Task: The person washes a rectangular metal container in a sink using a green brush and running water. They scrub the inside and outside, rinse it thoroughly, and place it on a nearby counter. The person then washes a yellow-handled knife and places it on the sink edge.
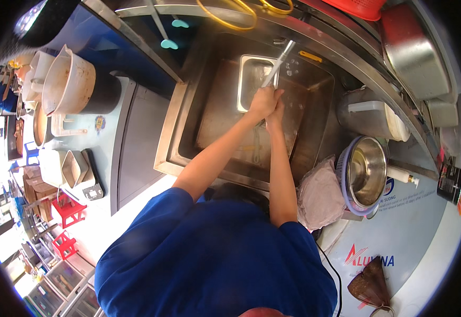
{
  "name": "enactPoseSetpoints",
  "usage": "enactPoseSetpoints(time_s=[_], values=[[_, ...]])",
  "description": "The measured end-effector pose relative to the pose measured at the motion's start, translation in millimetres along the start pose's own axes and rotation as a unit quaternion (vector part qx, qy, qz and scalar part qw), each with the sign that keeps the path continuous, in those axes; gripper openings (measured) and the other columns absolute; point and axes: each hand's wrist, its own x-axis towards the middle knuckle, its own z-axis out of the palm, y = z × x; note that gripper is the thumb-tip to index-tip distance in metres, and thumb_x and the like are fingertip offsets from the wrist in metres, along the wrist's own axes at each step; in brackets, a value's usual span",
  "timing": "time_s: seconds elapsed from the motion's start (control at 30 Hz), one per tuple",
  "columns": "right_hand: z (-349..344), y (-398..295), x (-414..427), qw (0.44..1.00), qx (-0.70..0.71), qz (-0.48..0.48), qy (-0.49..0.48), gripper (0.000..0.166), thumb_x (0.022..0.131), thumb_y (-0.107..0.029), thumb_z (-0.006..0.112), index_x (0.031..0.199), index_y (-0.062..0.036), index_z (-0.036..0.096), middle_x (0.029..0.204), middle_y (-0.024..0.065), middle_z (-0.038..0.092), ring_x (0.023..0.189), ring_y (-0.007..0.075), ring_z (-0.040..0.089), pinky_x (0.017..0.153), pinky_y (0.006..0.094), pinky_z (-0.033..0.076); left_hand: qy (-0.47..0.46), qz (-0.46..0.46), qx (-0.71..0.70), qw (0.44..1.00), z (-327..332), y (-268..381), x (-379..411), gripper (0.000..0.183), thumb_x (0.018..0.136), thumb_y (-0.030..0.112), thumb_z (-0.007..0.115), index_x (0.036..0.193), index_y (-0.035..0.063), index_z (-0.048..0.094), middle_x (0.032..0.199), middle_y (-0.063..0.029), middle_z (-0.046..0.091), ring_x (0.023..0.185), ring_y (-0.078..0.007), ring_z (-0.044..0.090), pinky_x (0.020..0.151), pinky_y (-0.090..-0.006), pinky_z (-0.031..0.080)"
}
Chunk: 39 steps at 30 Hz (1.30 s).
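Note:
Both my hands meet over a stainless steel sink (226,119), close below a metal faucet spout (280,63). My left hand (263,104) is near the spout's lower end; whether it grips anything is unclear. Against it lies my right hand (276,113), its fingers partly hidden. A rectangular steel pan (246,81) stands in the basin just beyond and left of my hands. Farther back, a yellow-handled tool (310,56) rests near the sink's rear edge.
Left of the sink are large plastic tubs (70,85) and a digital scale (93,190) on a counter. At right, a steel bowl (367,170) sits in a purple basket (345,178), beside a plastic-wrapped bundle (321,194). A metal shelf edge (357,59) crosses above the sink's back.

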Motion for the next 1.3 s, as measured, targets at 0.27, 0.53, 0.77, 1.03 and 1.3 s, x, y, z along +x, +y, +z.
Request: enactPoseSetpoints(time_s=[0.27,0.53,0.77,1.03,1.3], values=[[-1,19,6,0.997,-0.055,-0.051,0.009,0.03,0.097,-0.028,0.052,0.112,-0.0023,0.055,0.1,0.0039,0.06,0.092,0.01,0.055,0.078,0.0246,0.044,-0.055,-0.041,0.036,0.997,-12,-4,0,0.057,0.089,0.045,0.057,0.065,-0.0068,0.059,0.061,-0.0265,0.058,0.063,-0.0442,0.06,0.057,-0.0453,0.048],[-11,25,7,0.989,-0.135,-0.051,0.016,0.026,0.092,-0.016,0.058,0.113,0.0005,0.055,0.098,0.0063,0.062,0.089,0.0117,0.057,0.074,0.0267,0.046,-0.036,-0.022,0.044,0.998,-5,-13,-5,0.047,0.086,0.039,0.061,0.068,-0.0047,0.061,0.064,-0.0263,0.059,0.066,-0.0412,0.063,0.06,-0.0455,0.049],[-16,23,13,0.979,-0.171,-0.11,0.033,0.027,0.086,-0.012,0.061,0.109,0.0017,0.056,0.098,0.008,0.063,0.086,0.0139,0.057,0.072,0.0296,0.046,0.01,-0.016,-0.003,1.0,-10,3,-3,0.032,0.078,0.027,0.064,0.08,-0.005,0.062,0.068,-0.0235,0.062,0.068,-0.0393,0.063,0.065,-0.0435,0.05],[-11,8,0,0.976,-0.194,-0.093,0.043,0.031,0.086,-0.014,0.062,0.112,0.0006,0.056,0.105,0.0118,0.063,0.091,0.0166,0.059,0.077,0.0301,0.046,-0.012,-0.041,-0.001,0.999,-8,3,-8,0.036,0.082,0.03,0.06,0.084,-0.0065,0.061,0.069,-0.0249,0.062,0.07,-0.041,0.063,0.066,-0.0454,0.05],[-8,6,-10,0.973,-0.182,-0.122,0.067,0.036,0.086,-0.018,0.063,0.115,0.0012,0.056,0.104,0.0133,0.065,0.095,0.0186,0.06,0.082,0.0312,0.045,-0.048,-0.059,0.013,0.997,-4,-7,-9,0.037,0.083,0.029,0.059,0.092,-0.0065,0.056,0.071,-0.0269,0.061,0.073,-0.0432,0.063,0.066,-0.0473,0.049]])
